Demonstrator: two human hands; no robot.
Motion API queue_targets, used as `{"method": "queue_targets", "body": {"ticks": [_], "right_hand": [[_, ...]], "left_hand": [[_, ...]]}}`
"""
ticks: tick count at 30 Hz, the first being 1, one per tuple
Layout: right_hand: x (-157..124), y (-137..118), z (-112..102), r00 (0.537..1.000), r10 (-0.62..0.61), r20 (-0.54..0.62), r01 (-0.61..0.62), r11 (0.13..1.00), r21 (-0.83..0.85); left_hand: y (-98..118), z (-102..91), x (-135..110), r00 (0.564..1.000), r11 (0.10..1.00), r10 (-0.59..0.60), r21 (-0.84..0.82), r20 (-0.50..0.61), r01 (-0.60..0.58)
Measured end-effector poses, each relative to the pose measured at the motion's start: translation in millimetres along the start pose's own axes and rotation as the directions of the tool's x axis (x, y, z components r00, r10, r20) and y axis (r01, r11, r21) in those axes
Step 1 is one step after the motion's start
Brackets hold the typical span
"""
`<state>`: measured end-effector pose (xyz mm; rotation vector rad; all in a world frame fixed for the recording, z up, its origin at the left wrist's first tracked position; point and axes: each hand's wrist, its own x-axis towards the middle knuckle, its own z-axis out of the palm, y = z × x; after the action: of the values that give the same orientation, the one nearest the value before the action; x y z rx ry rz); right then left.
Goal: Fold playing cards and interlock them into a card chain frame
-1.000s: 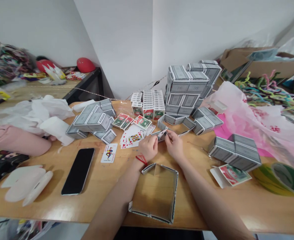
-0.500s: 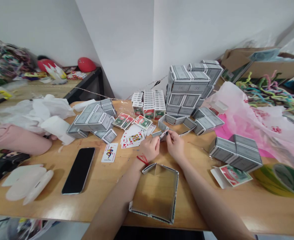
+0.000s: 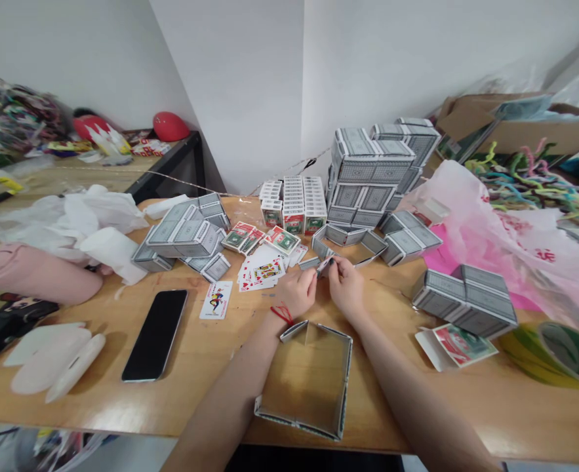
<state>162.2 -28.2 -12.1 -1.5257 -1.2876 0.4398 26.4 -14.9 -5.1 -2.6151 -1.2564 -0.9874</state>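
Between my left hand (image 3: 296,290) and my right hand (image 3: 344,283) is a playing card (image 3: 324,265), pinched by the fingers of both. It is small in view and partly covered by the fingers. A red string bracelet (image 3: 282,314) circles my left wrist. Just beyond the hands stands an open frame of joined cards (image 3: 374,248). Nearer, between my forearms, lies a second open card frame (image 3: 347,373) with a bent, pointed far side. Loose playing cards (image 3: 264,270) are fanned out left of my hands, and a joker card (image 3: 216,300) lies by itself.
A tall stack of card blocks (image 3: 372,172) rises behind, beside rows of card boxes (image 3: 293,204). More card blocks stand left (image 3: 183,229) and right (image 3: 465,300). A phone (image 3: 155,335), a pink roll (image 3: 36,275), yellow-green tape (image 3: 555,354) and plastic bags (image 3: 505,223) surround the work area.
My hands stay almost in place, with only a slight shift of the fingers on the card. Everything else on the table looks the same.
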Motion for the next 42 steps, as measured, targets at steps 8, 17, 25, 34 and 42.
{"method": "queue_targets", "body": {"ticks": [8, 17, 25, 34, 42], "right_hand": [[0.3, -0.8, 0.1, 0.999, 0.041, -0.013, -0.040, 0.998, 0.041], [1.5, -0.2, 3.0, 0.990, 0.001, 0.139, -0.020, 0.991, 0.132], [0.7, 4.4, 6.5, 0.980, 0.000, 0.198, -0.028, 0.990, 0.138], [2.5, 3.3, 3.7, 0.972, 0.010, 0.235, -0.040, 0.992, 0.122], [1.8, -1.6, 0.4, 0.989, -0.003, 0.147, 0.001, 1.000, 0.018]], "left_hand": [[-0.1, 2.8, -2.1, 0.999, 0.998, -0.043, -0.056, -0.008, 0.042], [-2.3, 5.6, 0.6, 0.938, 0.933, -0.338, -0.158, -0.081, 0.322], [-3.8, 2.3, 3.2, 0.909, 0.894, -0.400, -0.267, -0.112, 0.361], [-4.0, 0.9, 3.4, 0.922, 0.896, -0.377, -0.284, -0.082, 0.341], [-2.1, 2.5, 2.5, 0.946, 0.926, -0.319, -0.232, -0.059, 0.298]]}}
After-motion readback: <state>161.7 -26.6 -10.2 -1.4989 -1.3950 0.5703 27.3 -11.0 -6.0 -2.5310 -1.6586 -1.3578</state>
